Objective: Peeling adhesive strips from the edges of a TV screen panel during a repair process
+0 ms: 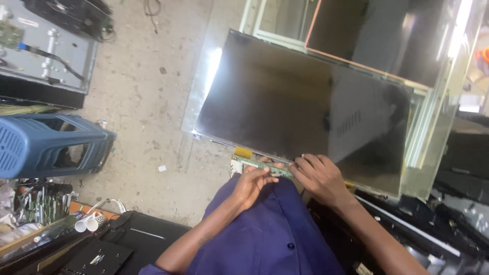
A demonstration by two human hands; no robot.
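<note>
- Head view, centre of the frame: a large dark display panel [300, 107] lies tilted with its lower edge nearest the person, so the narrow green circuit strip [260, 165] along that edge is within easy reach of both hands.
- The left hand [254, 183], lower centre, is curled narrow, its fingertips pinching the strip from below, apparently to steady it against the panel's edge.
- The right hand [321, 175], just right of the left, rests over the panel's lower edge with its fingers bent; they touch the right end of the strip. Whether they actually grip it I cannot tell.
- A small yellow tab [243, 152] sits just above the strip's left end, at the panel's border.
- Beneath the panel, a pale frame [428, 137] shows at the right and top, seemingly serving as its bed.
- Upper right: a second dark sheet with a copper-coloured edge [372, 35] overlaps the panel's far corner.
- The person's purple garment [275, 234] fills the lower centre, close under the work.
- Left of the frame: a blue plastic stool [46, 145] on its side on the concrete floor [147, 102].
- Upper left: an opened metal chassis with boards [46, 48], set apart from the work.
- Lower left: a black device [99, 254] and white tubes [86, 223].
</note>
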